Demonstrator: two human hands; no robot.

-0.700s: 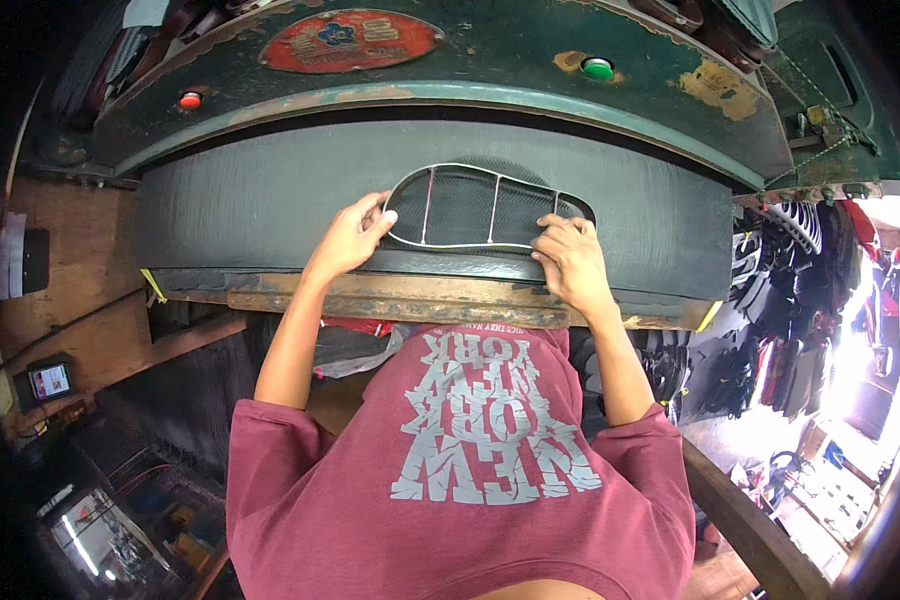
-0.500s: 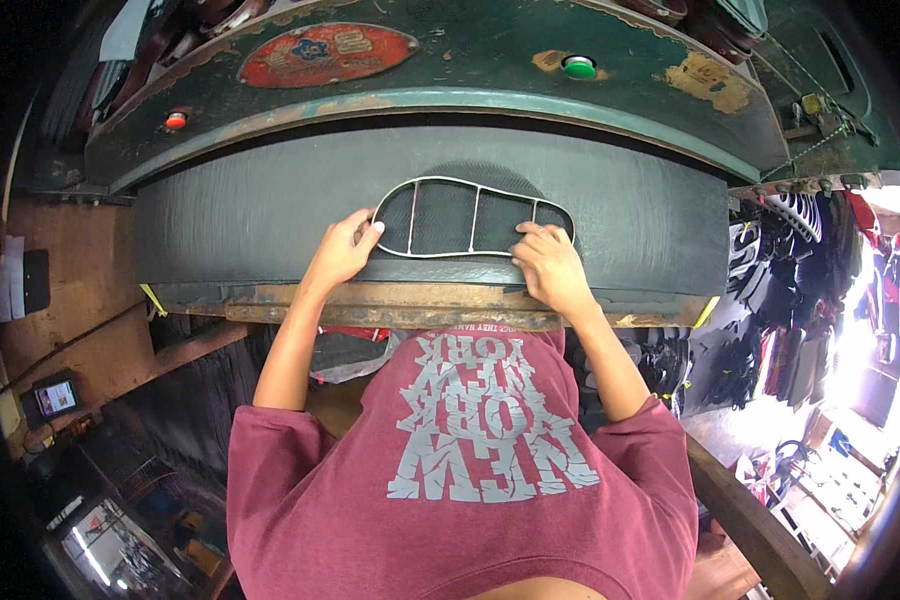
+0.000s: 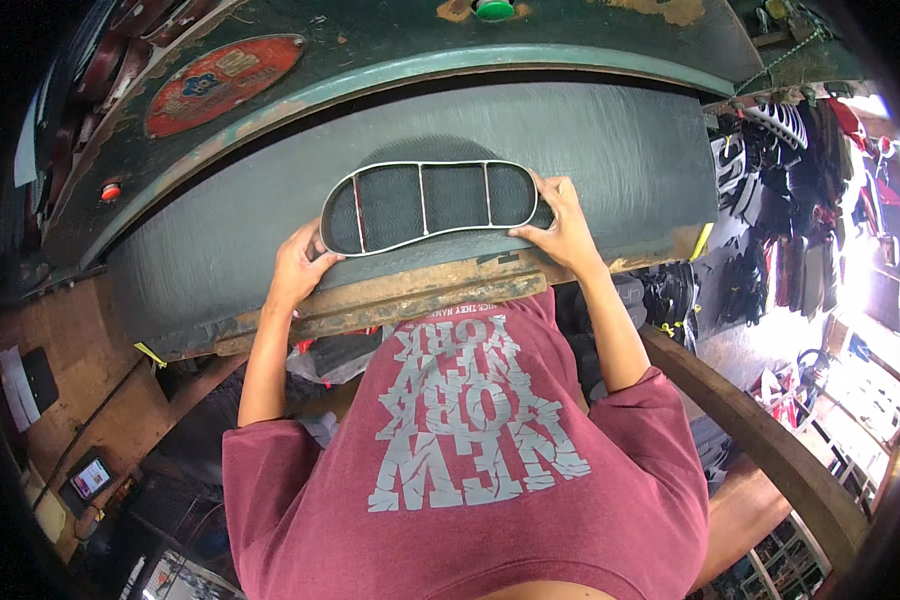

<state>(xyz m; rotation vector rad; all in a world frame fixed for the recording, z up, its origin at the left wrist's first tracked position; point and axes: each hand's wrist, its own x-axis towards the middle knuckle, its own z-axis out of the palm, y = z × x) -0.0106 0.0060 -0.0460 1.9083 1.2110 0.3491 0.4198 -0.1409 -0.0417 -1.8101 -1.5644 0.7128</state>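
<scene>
A sole-shaped cutting die, a thin pale metal band with several crossbars, is between my hands over the press bed. Textured black sheet shows through its openings and past its far edge. My left hand is closed on the die's left end, thumb along the near side. At the right end my right hand grips the band, with its thumb at the near edge and fingers round the far side. Whether the die rests on the sheet or is slightly lifted, I cannot tell.
The dark press bed has a worn wooden front edge. Beyond it hangs the green press head, with a green button and a red button. Dark cut pieces hang on the right. A phone lies at lower left.
The view has tilted. The die sits differently, its outline turned and larger in view. My right hand has gone from pressing over the crossbar end to gripping the right end.
</scene>
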